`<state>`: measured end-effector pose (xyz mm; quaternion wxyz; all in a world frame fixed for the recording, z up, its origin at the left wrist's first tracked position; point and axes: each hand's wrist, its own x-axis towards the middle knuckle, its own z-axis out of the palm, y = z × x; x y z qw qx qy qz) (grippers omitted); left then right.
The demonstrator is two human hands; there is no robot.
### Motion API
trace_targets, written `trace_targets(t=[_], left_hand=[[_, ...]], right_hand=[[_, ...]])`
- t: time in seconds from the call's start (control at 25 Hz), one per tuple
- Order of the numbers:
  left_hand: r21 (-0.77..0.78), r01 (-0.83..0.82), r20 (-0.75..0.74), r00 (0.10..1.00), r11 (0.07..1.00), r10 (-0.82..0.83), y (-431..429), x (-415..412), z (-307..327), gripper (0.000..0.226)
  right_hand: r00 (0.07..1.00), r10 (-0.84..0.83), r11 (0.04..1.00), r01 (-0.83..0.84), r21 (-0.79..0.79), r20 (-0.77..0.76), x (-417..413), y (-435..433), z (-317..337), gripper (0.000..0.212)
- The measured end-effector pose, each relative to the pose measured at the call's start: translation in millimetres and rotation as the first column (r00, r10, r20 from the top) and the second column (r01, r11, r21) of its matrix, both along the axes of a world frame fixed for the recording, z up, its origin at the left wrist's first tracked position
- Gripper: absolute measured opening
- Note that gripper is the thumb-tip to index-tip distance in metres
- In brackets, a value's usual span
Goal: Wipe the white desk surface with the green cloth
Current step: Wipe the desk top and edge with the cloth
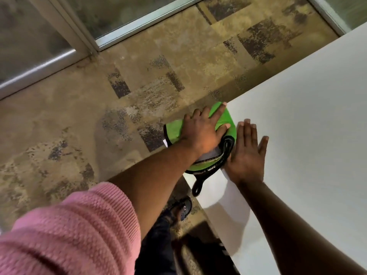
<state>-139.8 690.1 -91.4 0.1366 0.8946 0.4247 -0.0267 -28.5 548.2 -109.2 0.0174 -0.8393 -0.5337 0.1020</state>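
The green cloth (228, 121), trimmed in black with a black loop hanging off it, lies at the left corner of the white desk (309, 120) and partly overhangs the edge. My left hand (200, 133) presses flat on top of the cloth, fingers spread, pink sleeve pushed up the arm. My right hand (247, 153) rests palm down on the bare desk surface just right of the cloth, fingers apart, its inner edge touching the cloth's black trim.
A mottled brown carpet floor (99, 120) spreads left of the desk. Glass partitions with metal frames (87, 38) stand at the top left and top right. My sandalled foot (183, 207) shows below the desk's near edge.
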Motion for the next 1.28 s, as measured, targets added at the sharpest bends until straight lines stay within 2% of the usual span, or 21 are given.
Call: trace_targets(t=[0.16, 0.28, 0.44, 0.56, 0.72, 0.84, 1.0, 1.16, 1.28], left_hand=[[0.034, -0.008, 0.036, 0.999, 0.999, 0.006, -0.2, 13.4, -7.3, 0.067], [0.118, -0.142, 0.058, 0.989, 0.983, 0.136, -25.7, -16.1, -14.1, 0.066], [0.107, -0.328, 0.094, 0.943, 0.938, 0.319, -49.8, -48.1, -14.1, 0.065], [-0.040, -0.474, 0.205, 0.858, 0.880, 0.472, -62.0, -65.9, -16.6, 0.063], [-0.207, -0.591, 0.372, 0.690, 0.779, 0.622, -82.9, -65.7, -20.7, 0.062], [-0.311, -0.591, 0.426, 0.614, 0.745, 0.665, -123.2, -55.7, -20.1, 0.063], [-0.280, -0.603, 0.465, 0.596, 0.747, 0.655, -197.2, -44.1, -25.7, 0.065], [-0.357, -0.479, 0.489, 0.636, 0.802, 0.597, -271.8, -43.0, -27.5, 0.070], [-0.382, -0.390, 0.491, 0.683, 0.838, 0.542, -264.8, -54.5, -28.7, 0.072]], right_hand=[[1.000, -0.013, 1.000, 0.013, 0.004, 0.015, 1.8, 2.2, -5.3, 0.099], [0.998, -0.010, 0.999, 0.008, 0.036, 0.056, 0.1, -2.3, -7.0, 0.089], [0.998, -0.015, 0.997, 0.011, 0.077, 0.058, 1.3, -0.2, -6.8, 0.082], [0.997, -0.040, 0.994, 0.033, 0.106, 0.071, -1.0, 2.5, -6.0, 0.079], [0.997, -0.029, 0.996, 0.022, 0.089, 0.072, -1.3, 2.5, -3.3, 0.079], [0.997, -0.024, 0.997, 0.019, 0.070, 0.072, 0.7, 2.3, -0.7, 0.080], [0.998, -0.034, 0.996, 0.029, 0.089, 0.056, -0.6, 4.0, -2.8, 0.081], [0.998, -0.036, 0.994, 0.031, 0.105, 0.044, 0.4, 2.4, -4.0, 0.082], [0.999, -0.045, 0.992, 0.041, 0.121, 0.031, 1.2, 2.7, -3.8, 0.081]])
